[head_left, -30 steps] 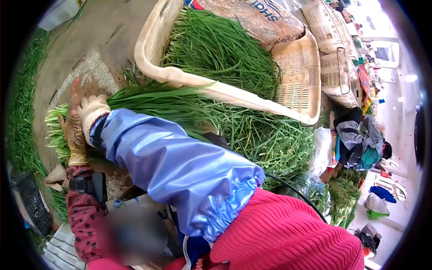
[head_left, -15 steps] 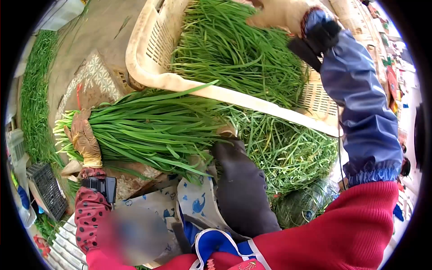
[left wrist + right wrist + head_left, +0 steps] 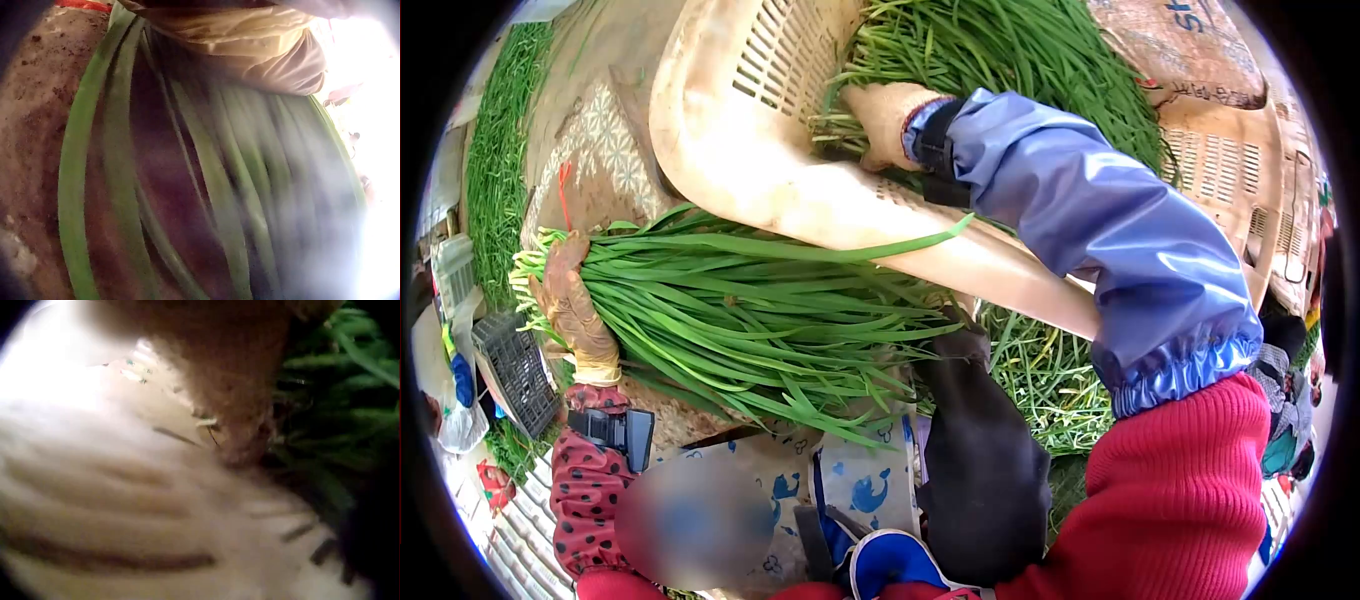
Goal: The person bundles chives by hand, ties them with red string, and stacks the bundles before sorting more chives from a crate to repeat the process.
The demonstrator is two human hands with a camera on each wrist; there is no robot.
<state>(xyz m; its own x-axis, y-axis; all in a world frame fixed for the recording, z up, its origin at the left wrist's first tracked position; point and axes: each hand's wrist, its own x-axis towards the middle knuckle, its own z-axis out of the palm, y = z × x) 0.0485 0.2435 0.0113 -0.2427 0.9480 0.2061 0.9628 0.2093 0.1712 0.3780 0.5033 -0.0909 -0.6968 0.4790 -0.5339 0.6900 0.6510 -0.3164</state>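
Observation:
Long green leaves with pale stem ends form a bundle (image 3: 750,300) lying across the person's front. Around its stem end curls the left hand (image 3: 572,300) in a brown glove; in the left wrist view the glove (image 3: 250,50) lies over the blades (image 3: 219,187). Inside the cream basket (image 3: 730,150), the right hand (image 3: 890,120), in a pale glove, touches the stem ends of more leaves (image 3: 1000,50). The right wrist view has that glove (image 3: 231,381) pointing down between the basket wall (image 3: 125,487) and leaves (image 3: 344,394); its fingertips' grip is hidden.
Loose greens (image 3: 1050,390) lie below the basket's near rim, beside a dark-covered leg (image 3: 985,460). A black crate (image 3: 515,370) stands at the left, near a long row of greens (image 3: 505,160). A printed sack (image 3: 1185,50) rests at the basket's far end.
The right hand left the bundle, passed over the basket's far side and came down at the stem ends inside it. The left hand stays at the bundle's stem end. The view has shifted.

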